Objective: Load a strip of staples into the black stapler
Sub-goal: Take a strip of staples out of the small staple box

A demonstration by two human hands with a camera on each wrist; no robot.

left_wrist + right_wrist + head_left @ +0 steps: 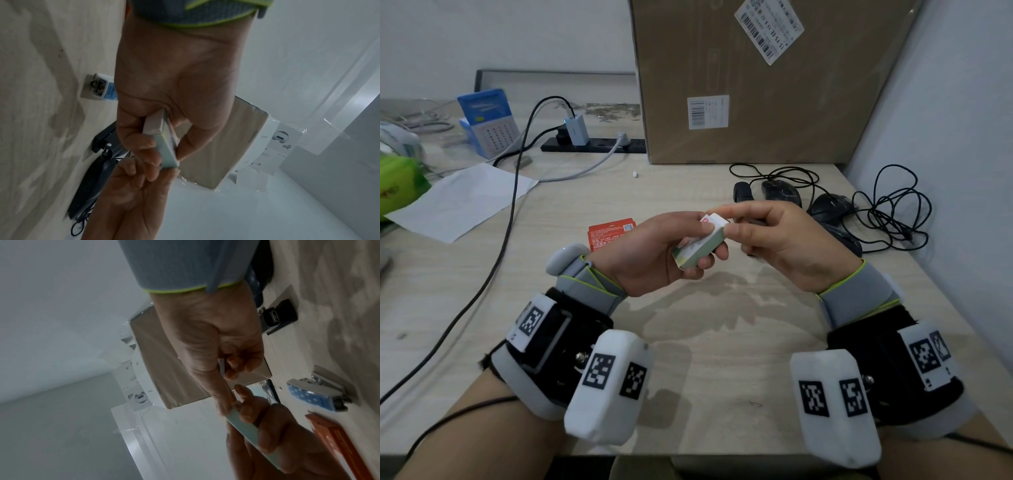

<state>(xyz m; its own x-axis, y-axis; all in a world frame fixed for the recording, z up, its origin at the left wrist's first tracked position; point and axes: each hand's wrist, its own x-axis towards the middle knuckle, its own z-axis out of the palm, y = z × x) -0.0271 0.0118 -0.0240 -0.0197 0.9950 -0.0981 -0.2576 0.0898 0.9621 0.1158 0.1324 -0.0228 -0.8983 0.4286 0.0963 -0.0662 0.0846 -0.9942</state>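
My left hand (703,240) grips a small green-and-white staple box (695,253) above the middle of the desk, thumb on top and fingers curled underneath. My right hand (722,221) pinches the white flap at the box's far end between thumb and forefinger. The left wrist view has the box (164,138) edge-on in the fingers. No loose strip of staples is visible. The black stapler (279,316) lies on the desk below my right wrist, and in the left wrist view the black stapler (102,141) sits beside a dark mouse. My hands mostly hide it in the head view.
A blue-and-white stapler (316,392) and a red card (609,233) lie on the desk under my hands. Black mice (828,205) with tangled cables sit to the right. A big cardboard box (756,85) and a power strip (592,144) stand at the back.
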